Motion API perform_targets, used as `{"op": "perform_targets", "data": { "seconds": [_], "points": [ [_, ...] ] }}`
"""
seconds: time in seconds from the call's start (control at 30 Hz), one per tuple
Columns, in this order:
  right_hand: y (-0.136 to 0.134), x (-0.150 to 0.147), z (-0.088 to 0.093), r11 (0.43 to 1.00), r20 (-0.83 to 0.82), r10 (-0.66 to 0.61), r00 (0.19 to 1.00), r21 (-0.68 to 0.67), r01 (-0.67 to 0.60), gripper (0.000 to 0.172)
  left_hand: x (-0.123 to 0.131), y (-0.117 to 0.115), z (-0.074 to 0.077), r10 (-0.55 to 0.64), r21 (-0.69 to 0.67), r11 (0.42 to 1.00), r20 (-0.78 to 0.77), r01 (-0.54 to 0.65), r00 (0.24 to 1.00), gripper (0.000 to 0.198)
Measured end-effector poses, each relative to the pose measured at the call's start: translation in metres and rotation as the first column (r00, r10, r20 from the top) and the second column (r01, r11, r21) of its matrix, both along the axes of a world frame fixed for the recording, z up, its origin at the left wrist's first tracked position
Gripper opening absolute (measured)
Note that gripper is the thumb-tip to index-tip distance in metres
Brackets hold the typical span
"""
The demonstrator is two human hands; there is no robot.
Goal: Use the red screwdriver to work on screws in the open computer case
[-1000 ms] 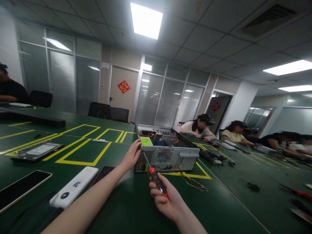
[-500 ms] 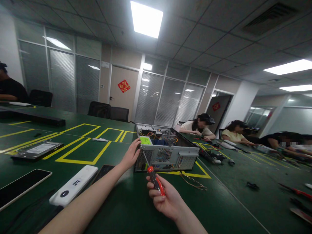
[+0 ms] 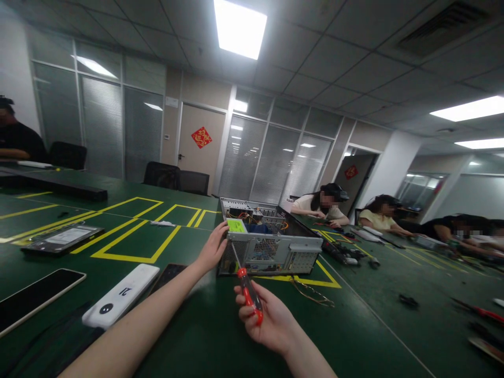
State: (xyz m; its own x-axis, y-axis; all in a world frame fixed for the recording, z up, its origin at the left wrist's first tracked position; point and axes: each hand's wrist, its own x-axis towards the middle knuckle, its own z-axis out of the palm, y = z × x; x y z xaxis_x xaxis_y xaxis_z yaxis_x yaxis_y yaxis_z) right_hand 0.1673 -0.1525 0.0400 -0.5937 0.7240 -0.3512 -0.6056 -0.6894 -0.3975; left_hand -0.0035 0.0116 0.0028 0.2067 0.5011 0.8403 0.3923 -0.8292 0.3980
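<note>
In the head view an open desktop computer case (image 3: 291,252) lies on the green table, its rear panel facing me. At its left corner a power supply (image 3: 236,227) carries a bright green-yellow label. My left hand (image 3: 214,245) grips that corner, its fingers against the power supply beside the label. My right hand (image 3: 268,317) is wrapped round the red and black handle of a screwdriver (image 3: 249,295). The shaft slants up and left, with its tip at the rear panel near the power supply. Whether the tip sits in a screw is too small to tell.
Left of my arm lie a white device marked 21 (image 3: 122,295), a phone (image 3: 41,300) and a hard drive (image 3: 63,239). Thin cables (image 3: 313,294) rest before the case. More parts (image 3: 342,252) are to its right, where other people (image 3: 325,202) lean over the table.
The screwdriver handle has shifted slightly up and left and looks turned in my right hand. My left hand stays at the case corner. The view has moved a little.
</note>
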Motion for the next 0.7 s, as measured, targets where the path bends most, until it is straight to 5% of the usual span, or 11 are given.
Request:
{"op": "perform_targets", "data": {
  "seconds": [0.37,0.7],
  "points": [
    [0.0007,0.0012,-0.0014,0.997,-0.059,-0.071,0.996,0.008,0.072,0.021,-0.0009,-0.0008,0.0005,0.008,-0.003,1.0,-0.005,-0.008,1.0,0.037],
    [0.0059,0.0082,-0.0043,1.0,-0.106,-0.015,0.994,0.0,0.015,0.022,-0.0008,-0.0008,0.0011,0.006,0.001,1.0,-0.009,-0.006,1.0,0.037]
  ]
}}
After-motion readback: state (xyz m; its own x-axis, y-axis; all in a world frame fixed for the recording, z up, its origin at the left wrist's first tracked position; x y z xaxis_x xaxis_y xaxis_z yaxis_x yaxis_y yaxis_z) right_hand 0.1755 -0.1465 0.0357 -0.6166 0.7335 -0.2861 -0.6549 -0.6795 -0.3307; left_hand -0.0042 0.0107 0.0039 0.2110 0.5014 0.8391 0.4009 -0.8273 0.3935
